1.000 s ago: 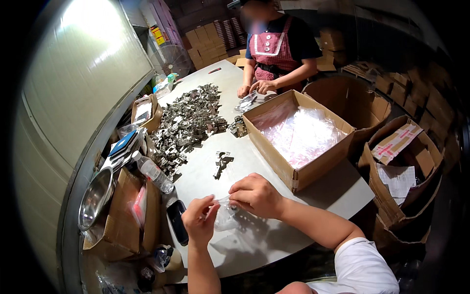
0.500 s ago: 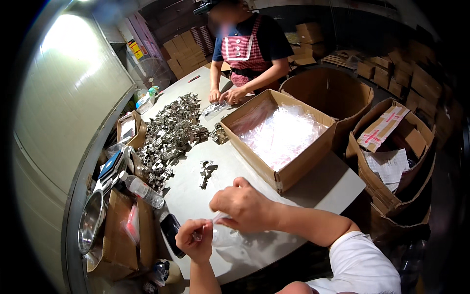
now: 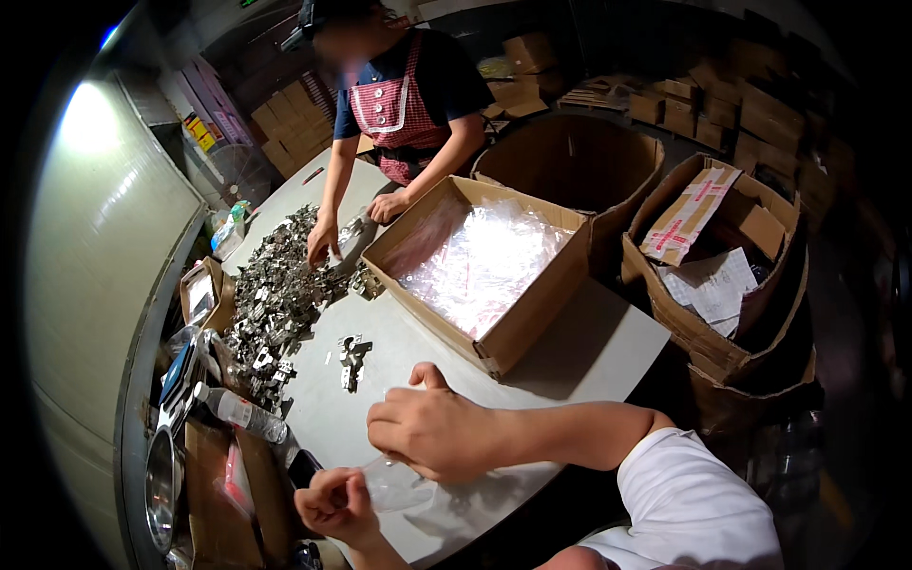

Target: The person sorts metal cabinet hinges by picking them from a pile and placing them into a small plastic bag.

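A small clear plastic bag (image 3: 397, 486) stretches between my two hands, low over the near part of the table. My right hand (image 3: 429, 432) is closed on the bag's upper edge, its knuckles up and thumb raised. The left hand (image 3: 337, 503) pinches the bag's left edge with curled fingers. Just beyond my right hand lies a small group of metal clips (image 3: 353, 363). Farther off to the left spreads a large heap of similar metal parts (image 3: 271, 304).
An open carton (image 3: 532, 332) full of clear bags stands to the right on the table (image 3: 608, 332). Across from me a person in a checked apron (image 3: 399, 104) reaches into the heap. Along the left are a water bottle (image 3: 242, 413), a metal bowl (image 3: 163, 489) and a dark phone (image 3: 304, 467).
My hands have drawn apart, and the bag shows more between them. The other person's hand has moved from a bag to the metal heap. The whole view has shifted.
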`<state>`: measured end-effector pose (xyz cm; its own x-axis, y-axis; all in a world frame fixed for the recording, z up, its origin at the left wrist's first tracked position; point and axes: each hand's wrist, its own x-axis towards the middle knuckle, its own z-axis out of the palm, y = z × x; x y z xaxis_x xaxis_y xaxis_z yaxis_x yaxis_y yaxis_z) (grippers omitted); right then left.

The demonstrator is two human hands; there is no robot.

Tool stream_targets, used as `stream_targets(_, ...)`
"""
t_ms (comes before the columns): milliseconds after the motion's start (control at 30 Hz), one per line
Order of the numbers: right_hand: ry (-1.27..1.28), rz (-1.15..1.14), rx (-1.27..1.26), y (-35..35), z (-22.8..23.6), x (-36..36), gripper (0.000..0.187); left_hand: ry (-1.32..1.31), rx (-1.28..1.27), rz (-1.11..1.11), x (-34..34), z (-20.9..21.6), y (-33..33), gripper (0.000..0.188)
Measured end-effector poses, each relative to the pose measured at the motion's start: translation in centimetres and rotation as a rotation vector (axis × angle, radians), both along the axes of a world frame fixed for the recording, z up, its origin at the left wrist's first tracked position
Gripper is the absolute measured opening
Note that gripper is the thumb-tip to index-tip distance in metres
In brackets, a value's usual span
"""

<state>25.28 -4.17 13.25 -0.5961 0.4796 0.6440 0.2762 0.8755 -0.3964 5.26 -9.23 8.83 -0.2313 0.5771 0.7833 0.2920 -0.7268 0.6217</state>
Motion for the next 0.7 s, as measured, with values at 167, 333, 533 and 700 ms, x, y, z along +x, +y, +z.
stream_targets(167,-0.059,-0.159,0.038,1.4,0.4,0.8,0.004,-0.164,-0.011,0.044,-2.6,0.8,0.6,0.048)
stream_targets(333,-0.017,-0.278,0.094,1.7,0.4,1.4,0.015,-0.213,-0.029,-0.047,-2.3,0.9,0.7,0.048)
stream_targets(533,0.109,-0.187,-0.031,1.5,1.9,1.7,0.019,-0.34,-0.041,-0.136,-3.2,0.5,1.0,0.042)
stream_targets(700,0.793,-0.067,-0.469,7.0,4.1,6.6,0.016,-0.542,-0.419,-0.264,-2.3,-1.0,2.5,0.017)
